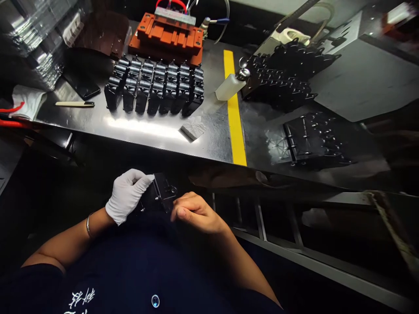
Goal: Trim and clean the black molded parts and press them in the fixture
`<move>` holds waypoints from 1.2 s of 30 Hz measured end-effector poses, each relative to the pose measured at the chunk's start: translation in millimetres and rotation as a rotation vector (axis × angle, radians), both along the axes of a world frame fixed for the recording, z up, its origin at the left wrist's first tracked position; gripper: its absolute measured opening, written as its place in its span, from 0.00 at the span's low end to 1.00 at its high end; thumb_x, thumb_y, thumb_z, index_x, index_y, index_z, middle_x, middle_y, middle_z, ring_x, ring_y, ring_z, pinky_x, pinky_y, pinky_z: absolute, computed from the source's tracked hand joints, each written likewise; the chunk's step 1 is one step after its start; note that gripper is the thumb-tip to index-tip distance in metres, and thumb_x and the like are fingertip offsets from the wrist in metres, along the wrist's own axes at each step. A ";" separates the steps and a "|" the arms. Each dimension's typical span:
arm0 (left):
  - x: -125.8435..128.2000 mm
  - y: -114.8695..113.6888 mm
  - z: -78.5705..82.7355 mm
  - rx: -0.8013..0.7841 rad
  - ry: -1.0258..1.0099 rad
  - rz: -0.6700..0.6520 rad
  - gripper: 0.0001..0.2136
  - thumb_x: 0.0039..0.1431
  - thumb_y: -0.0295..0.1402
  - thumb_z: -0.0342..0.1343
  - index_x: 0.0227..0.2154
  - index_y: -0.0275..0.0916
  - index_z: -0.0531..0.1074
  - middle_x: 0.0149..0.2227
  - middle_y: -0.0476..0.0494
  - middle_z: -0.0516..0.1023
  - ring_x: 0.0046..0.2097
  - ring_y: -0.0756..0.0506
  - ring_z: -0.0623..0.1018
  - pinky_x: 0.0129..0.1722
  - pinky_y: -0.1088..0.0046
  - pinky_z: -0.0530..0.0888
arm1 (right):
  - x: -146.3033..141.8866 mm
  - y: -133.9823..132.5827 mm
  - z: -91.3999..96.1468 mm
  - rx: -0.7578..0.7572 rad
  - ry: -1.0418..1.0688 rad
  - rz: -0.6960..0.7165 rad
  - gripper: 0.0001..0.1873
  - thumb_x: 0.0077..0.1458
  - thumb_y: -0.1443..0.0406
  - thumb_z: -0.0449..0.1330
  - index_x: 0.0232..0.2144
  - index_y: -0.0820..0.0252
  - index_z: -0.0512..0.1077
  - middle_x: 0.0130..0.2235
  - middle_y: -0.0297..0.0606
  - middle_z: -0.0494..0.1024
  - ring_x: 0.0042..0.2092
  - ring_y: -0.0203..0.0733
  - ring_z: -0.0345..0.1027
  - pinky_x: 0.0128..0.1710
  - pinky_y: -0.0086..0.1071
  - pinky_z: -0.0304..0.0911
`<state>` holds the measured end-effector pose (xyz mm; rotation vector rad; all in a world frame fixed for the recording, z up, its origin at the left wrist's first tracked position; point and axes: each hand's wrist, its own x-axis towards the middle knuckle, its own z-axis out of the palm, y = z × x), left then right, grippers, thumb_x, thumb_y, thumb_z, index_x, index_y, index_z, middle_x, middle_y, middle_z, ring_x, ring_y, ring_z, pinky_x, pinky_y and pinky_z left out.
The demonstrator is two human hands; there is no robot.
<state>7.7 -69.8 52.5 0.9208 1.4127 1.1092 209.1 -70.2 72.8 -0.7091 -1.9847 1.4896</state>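
Observation:
My left hand (pixel 127 196), in a white glove, grips the edge of a black plastic part (pixel 160 189) between thumb and fingers, in front of my body below the bench edge. The part has bright metal pins and a small ring-like feature on its right. My bare right hand (pixel 196 211) is at the part's right side with its fingers curled together. Whether it pinches the part or something small there is hidden.
Rows of black parts (pixel 155 87) stand on the metal bench (pixel 131 126), before an orange fixture (pixel 170 37). Right of a yellow strip (pixel 235 117) are more black parts (pixel 314 139). A white bottle (pixel 231 86), a grey block (pixel 193 129), a pen (pixel 74 104) and a phone (pixel 83 87) lie about.

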 end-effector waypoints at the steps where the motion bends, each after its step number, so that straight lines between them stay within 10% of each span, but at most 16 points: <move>1: -0.1 0.7 -0.2 0.025 0.006 0.009 0.17 0.48 0.46 0.62 0.20 0.36 0.70 0.20 0.53 0.67 0.24 0.54 0.65 0.24 0.78 0.64 | 0.4 0.0 -1.1 0.023 0.053 -0.001 0.23 0.65 0.58 0.47 0.23 0.62 0.68 0.19 0.30 0.62 0.20 0.29 0.55 0.21 0.25 0.51; 9: -1.2 3.6 -1.5 0.033 0.029 0.034 0.19 0.47 0.49 0.62 0.20 0.36 0.70 0.20 0.52 0.67 0.24 0.53 0.66 0.24 0.78 0.65 | -15.1 1.1 -2.8 0.646 -0.266 -0.331 0.26 0.58 0.47 0.53 0.17 0.58 0.60 0.18 0.29 0.57 0.21 0.32 0.50 0.21 0.30 0.46; 36: -0.2 0.5 -5.1 -0.029 0.019 0.028 0.20 0.47 0.51 0.61 0.20 0.36 0.69 0.20 0.52 0.66 0.25 0.53 0.65 0.24 0.78 0.64 | -14.4 3.9 2.0 0.776 -0.408 -0.299 0.31 0.58 0.45 0.50 0.13 0.59 0.57 0.17 0.30 0.58 0.21 0.31 0.50 0.21 0.30 0.45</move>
